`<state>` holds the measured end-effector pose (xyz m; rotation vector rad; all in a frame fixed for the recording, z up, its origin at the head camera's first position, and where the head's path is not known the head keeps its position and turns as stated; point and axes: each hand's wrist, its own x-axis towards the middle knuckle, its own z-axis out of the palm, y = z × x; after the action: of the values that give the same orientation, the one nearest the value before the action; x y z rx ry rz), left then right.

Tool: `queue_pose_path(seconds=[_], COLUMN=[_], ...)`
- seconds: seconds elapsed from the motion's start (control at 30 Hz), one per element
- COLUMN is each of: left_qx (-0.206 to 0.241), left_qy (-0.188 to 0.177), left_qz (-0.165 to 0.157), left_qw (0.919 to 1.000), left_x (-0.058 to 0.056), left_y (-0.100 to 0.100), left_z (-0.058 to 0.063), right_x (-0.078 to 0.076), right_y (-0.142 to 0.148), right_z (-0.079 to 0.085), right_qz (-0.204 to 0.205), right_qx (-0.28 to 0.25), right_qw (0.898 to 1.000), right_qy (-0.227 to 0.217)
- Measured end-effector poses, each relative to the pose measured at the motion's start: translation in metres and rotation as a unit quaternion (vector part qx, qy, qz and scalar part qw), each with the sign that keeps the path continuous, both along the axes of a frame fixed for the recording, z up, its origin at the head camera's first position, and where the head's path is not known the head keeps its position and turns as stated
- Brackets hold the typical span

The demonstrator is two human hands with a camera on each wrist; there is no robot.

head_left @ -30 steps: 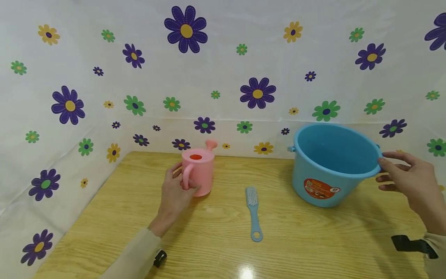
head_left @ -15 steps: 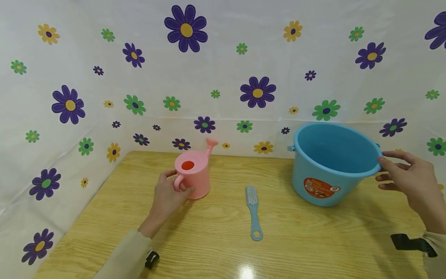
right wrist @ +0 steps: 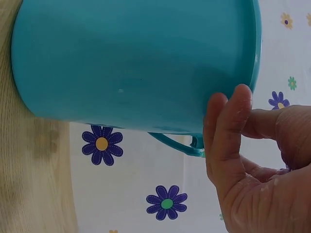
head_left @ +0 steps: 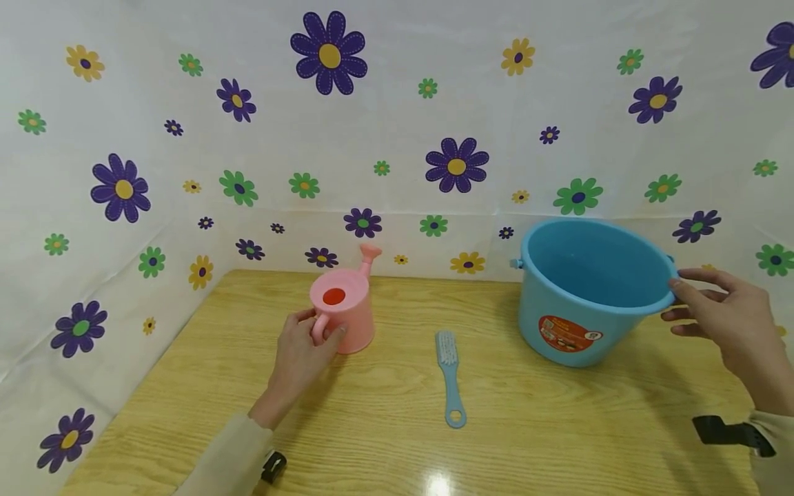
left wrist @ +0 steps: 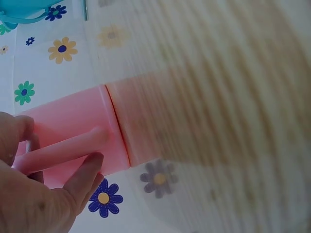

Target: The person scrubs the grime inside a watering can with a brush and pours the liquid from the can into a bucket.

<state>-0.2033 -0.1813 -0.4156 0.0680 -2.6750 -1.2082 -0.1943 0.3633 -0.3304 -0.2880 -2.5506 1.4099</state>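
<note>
A pink watering can stands upright on the left of the table, its sprinkler spout toward the back wall. My left hand grips it by the handle, fingers and thumb on either side, as the left wrist view shows. At the right, a large blue bucket with a red label stands on the table. My right hand pinches the bucket's right rim between thumb and fingers; in the right wrist view the fingers lie against the rim's edge.
A blue scrubbing brush lies bristles up between can and bucket, on the wood-grain table. A white flower-print sheet hangs behind and along the left side. The bucket's handle hangs at its far side.
My left hand has moved slightly left and nearer with the watering can, which has turned a little so more of the spout shows. The right hand and bucket stay in place.
</note>
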Motion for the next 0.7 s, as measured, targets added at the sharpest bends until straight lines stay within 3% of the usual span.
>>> queue_pose_path(seconds=[0.3, 0.5, 0.7], left_qx=[-0.003, 0.000, 0.012], left_qy=[0.020, 0.020, 0.004], left_qz=[-0.002, 0.007, 0.029], left_qw=[0.9998, 0.9998, 0.9995], left_x=[-0.001, -0.001, 0.000], left_y=[-0.001, -0.004, -0.012], left_z=[-0.003, -0.002, -0.001], right_x=[-0.001, 0.002, 0.007], right_y=[-0.002, 0.004, 0.018], right_z=[0.003, 0.001, -0.003], right_qz=[-0.036, -0.061, -0.051], right_qx=[-0.075, -0.067, -0.092], right_qw=[0.996, 0.996, 0.994], right_qy=[-0.007, -0.020, -0.005])
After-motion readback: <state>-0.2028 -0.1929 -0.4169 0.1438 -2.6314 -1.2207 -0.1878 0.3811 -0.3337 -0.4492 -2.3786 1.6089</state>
